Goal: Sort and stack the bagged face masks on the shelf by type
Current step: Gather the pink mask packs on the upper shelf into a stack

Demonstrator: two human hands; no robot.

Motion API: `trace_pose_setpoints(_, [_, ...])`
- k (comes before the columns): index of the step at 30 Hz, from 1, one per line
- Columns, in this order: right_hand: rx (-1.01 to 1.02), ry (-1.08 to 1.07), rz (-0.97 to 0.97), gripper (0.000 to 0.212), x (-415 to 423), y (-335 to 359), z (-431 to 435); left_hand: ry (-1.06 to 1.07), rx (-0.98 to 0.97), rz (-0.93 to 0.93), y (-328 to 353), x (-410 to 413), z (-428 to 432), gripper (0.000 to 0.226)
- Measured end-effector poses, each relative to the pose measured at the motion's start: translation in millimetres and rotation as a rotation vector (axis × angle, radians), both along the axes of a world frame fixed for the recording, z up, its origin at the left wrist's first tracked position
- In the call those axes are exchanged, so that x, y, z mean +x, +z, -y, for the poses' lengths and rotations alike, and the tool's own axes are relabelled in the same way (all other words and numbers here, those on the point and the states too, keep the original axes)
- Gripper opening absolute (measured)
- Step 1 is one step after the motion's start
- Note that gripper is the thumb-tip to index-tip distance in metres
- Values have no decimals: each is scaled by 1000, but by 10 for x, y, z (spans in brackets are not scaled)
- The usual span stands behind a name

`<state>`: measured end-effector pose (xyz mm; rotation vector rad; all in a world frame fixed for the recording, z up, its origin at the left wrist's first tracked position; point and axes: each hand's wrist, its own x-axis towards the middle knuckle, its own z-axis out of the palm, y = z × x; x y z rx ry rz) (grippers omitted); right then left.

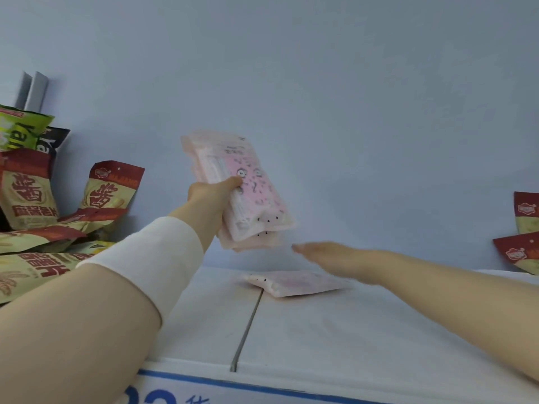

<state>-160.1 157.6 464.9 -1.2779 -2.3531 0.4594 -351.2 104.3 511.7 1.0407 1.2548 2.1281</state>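
My left hand (213,196) grips a small stack of pink bagged face masks (248,196), held upright above the white shelf (320,325), thumb across the front bag. Below it one more pink mask bag (294,282) lies flat on the shelf near the back wall. My right hand (332,256) reaches in from the right with fingers straight and flat, palm down, just above that lying bag and just under the held stack. It holds nothing.
Red and yellow snack bags (32,199) are piled on the shelf at the left, with green and black ones behind. More red snack bags (525,237) sit at the far right. A seam (248,325) splits the shelf surface; its front edge carries a blue stripe.
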Motion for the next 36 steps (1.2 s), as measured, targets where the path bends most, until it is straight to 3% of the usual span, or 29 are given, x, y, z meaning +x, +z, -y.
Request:
trace_pose_setpoints(3, [-29, 62, 268, 48, -38, -117, 60, -10, 21, 26, 2, 5, -20, 60])
trace_pose_setpoints(6, [-51, -52, 151, 56, 163, 58, 88, -46, 26, -5, -7, 76, -19, 55])
trace_pose_setpoints(8, [6, -204, 194, 59, 349, 112, 33, -57, 13, -36, -19, 124, -16, 47])
trace_pose_setpoints(10, [-35, -409, 392, 80, 501, 93, -8, -67, -6, -63, -29, 153, -35, 43])
trace_pose_setpoints(12, [-234, -506, 459, 97, 545, 45, -39, -77, -9, -80, -34, 166, -50, 40])
trace_pose_setpoints(14, [-251, -509, 343, 97, 530, 50, -106, -77, -5, -86, -36, 162, -68, 39])
trace_pose_setpoints(17, [-210, -501, 154, 80, 465, 58, -160, -66, -5, -106, -50, 173, -77, 40])
trace_pose_setpoints(20, [-163, -504, 41, 34, 531, 193, -65, -64, -10, -110, -64, 185, -84, 41])
trace_pose_setpoints(21, [-67, -499, -68, 31, 617, 286, -42, -66, -11, -109, -70, 189, -82, 42])
trace_pose_setpoints(23, [111, -442, -479, 31, 839, 489, -21, -74, -13, -114, -85, 200, -81, 45])
trace_pose_setpoints(25, [106, -297, -891, 25, 938, 616, 40, -97, -4, -132, -99, 240, -91, 49])
trace_pose_setpoints(26, [73, -210, -967, 22, 926, 617, 66, -121, 6, -147, -107, 279, -100, 52])
trace_pose_setpoints(30, [-36, 133, -932, 33, 705, 414, 64, -304, 80, -274, -175, 509, -86, 48])
trace_pose_setpoints(34, [-95, 367, -888, 51, 613, 293, 65, -470, 108, -390, -251, 648, -14, 20])
trace_pose_setpoints(36, [-68, 369, -867, 55, 614, 281, 79, -525, 97, -418, -256, 669, 34, 35])
